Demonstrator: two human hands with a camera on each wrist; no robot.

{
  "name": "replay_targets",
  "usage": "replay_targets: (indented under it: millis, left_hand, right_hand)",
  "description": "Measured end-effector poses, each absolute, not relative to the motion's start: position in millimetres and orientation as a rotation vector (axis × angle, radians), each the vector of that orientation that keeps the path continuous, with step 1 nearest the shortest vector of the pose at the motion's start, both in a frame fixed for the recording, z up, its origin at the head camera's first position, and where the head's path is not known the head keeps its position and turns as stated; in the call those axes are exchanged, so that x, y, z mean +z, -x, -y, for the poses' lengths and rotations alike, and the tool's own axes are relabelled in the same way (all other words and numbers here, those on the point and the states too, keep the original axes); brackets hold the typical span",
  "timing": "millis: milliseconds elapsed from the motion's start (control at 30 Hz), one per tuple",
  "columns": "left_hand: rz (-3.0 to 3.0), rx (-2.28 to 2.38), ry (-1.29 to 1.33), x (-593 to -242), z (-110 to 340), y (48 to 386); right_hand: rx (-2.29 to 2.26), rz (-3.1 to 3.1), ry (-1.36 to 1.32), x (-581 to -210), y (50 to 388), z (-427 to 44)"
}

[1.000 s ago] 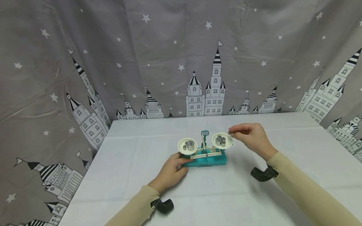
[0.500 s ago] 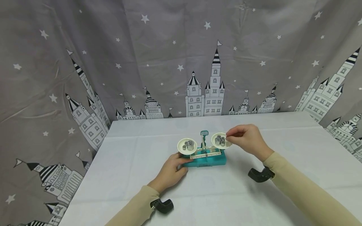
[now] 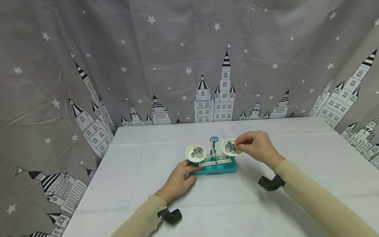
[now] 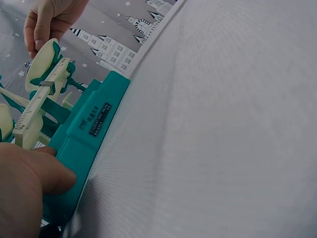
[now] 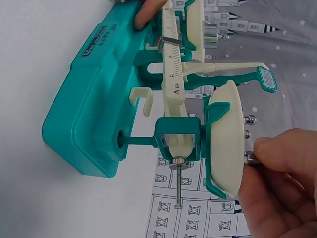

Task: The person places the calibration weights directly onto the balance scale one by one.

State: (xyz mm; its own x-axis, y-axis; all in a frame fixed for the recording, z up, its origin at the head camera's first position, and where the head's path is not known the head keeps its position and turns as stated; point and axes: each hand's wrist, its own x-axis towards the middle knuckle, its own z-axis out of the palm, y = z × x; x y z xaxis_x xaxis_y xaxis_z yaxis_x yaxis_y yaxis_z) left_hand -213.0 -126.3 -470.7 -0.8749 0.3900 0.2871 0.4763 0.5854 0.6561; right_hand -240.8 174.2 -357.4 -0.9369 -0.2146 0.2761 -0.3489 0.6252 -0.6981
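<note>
A teal balance scale (image 3: 218, 169) with two cream pans stands on the white table. My left hand (image 3: 179, 179) grips the left end of its base, thumb in front, as the left wrist view shows. Several silver weights (image 3: 199, 151) lie in the left pan (image 3: 189, 152). More weights (image 3: 228, 146) sit in the right pan (image 3: 223, 148). At that pan's right rim my right hand (image 3: 258, 144) pinches a small metal weight (image 5: 250, 158) between thumb and fingers. In the right wrist view its end meets the pan; whether it rests there I cannot tell.
The scale's upright pointer (image 5: 267, 79) rises between the pans. A slim ruled beam (image 5: 172, 64) with a dark slider runs along the front. Behind the white tabletop (image 3: 142, 164) hangs a grey curtain (image 3: 165, 59) printed with castles and stars.
My right hand has moved left and slightly down, from beside the right pan to over its rim, with the weight pinched. My left hand has stayed on the base.
</note>
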Motion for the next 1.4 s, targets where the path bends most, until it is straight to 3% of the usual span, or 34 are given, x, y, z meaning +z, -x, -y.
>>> replay_targets:
  millis: [300,1400]
  left_hand:
    - [2.700,-1.168,0.733,-470.2,126.9,212.5]
    - [2.705,-1.174,0.738,-468.3,127.0,211.7]
  right_hand:
    - [1.103,2.676,-0.553,-356.0,241.4,-171.3]
    - [1.061,2.525,-0.450,-360.7,239.5,-184.7]
